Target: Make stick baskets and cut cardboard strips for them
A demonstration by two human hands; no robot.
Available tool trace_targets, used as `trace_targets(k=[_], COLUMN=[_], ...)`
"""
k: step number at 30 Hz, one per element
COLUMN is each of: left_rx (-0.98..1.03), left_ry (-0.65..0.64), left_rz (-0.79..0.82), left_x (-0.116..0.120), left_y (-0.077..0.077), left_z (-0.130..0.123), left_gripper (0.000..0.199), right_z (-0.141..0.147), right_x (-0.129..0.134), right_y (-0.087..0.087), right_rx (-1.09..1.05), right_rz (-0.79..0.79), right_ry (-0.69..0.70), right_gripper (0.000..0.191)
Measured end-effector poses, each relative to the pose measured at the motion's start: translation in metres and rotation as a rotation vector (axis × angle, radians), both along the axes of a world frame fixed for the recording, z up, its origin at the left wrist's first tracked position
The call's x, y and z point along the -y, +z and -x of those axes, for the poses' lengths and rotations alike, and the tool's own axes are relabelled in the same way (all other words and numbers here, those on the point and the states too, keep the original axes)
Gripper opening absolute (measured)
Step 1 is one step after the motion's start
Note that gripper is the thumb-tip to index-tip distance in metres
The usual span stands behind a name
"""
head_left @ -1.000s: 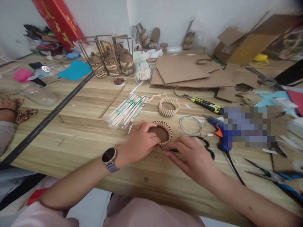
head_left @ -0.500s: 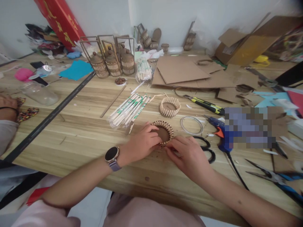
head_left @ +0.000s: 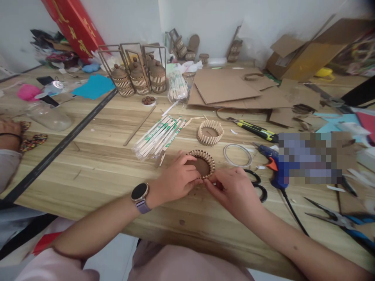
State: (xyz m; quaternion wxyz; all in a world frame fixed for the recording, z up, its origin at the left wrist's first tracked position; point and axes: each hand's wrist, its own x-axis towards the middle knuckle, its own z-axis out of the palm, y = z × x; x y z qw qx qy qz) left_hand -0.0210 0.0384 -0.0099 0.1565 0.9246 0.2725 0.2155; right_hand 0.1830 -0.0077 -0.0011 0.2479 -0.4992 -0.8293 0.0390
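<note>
A round tray with a brown base and a wall of short upright wooden sticks (head_left: 209,159) rests on the table before me. My left hand (head_left: 183,171) is closed on its left side, fingers over the rim and inside. At the near right edge of the tray, my right hand (head_left: 231,185) has thumb and index finger pinched against the wall; anything small between them is hidden. Just beyond sits a second ring of pale sticks (head_left: 210,132) on a brown base. Packaged chopsticks (head_left: 159,136) lie to the left of it.
Right of my hands are a tape roll (head_left: 237,155), black-handled scissors (head_left: 260,192), a blue glue gun (head_left: 271,162), pliers (head_left: 336,216) and a utility knife (head_left: 254,130). Cardboard sheets (head_left: 228,88) and lidded stick baskets (head_left: 158,76) stand behind. Another person's hand (head_left: 10,132) is at far left.
My right hand has shifted slightly, its fingertips pressing closer to the tray's near edge. My left fingertips have moved a little along the near rim. The tray stays in place.
</note>
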Motion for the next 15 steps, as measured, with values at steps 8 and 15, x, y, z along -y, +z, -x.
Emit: trace_targets(k=[8,15], left_rx=[0.011,0.039], left_ry=[0.048,0.092], left_rz=[-0.057,-0.087], left_x=[0.002,0.002], left_y=[0.008,0.011], left_z=[-0.002,-0.004], left_gripper=[0.025,0.02], right_z=[-0.029,-0.031], right_x=[-0.012,-0.027], right_y=[0.019,0.015], right_rx=[0.055,0.161], right_rz=[0.004,0.012], right_ry=[0.133,0.228], right_gripper=[0.023,0.025])
